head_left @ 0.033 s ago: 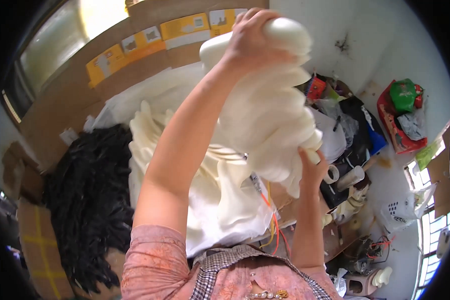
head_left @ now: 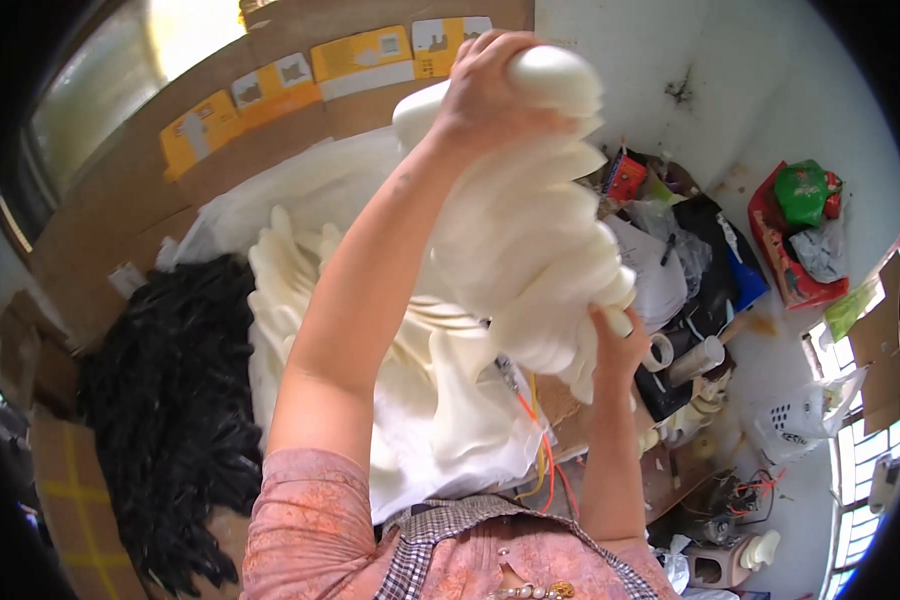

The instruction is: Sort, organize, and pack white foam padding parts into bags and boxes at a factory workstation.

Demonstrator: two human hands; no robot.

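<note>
A thick stack of cream, insole-shaped foam pieces [head_left: 530, 240] is raised in front of me, its layers fanned unevenly along the right side. My left hand [head_left: 495, 95] grips the top end, fingers wrapped over it. Lower down on the right, my right hand [head_left: 618, 345] is closed on the stack's edge, with a rounded tip poking out by the thumb. Below and to the left, more cream foam pieces [head_left: 460, 400] lie heaped on white plastic sheeting [head_left: 410, 490]. My left forearm hides part of that heap.
A big pile of black strip-like pieces [head_left: 170, 420] lies at the left. Cardboard [head_left: 270, 125] with yellow patches stands behind. To the right are white rolls [head_left: 698, 360], papers, bags and a red bag [head_left: 790, 240]. Orange cords [head_left: 548, 460] hang near my waist.
The left hand and the top of the stack are slightly lower and further left in the picture. The whole view has shifted a little too. Both hands keep their hold.
</note>
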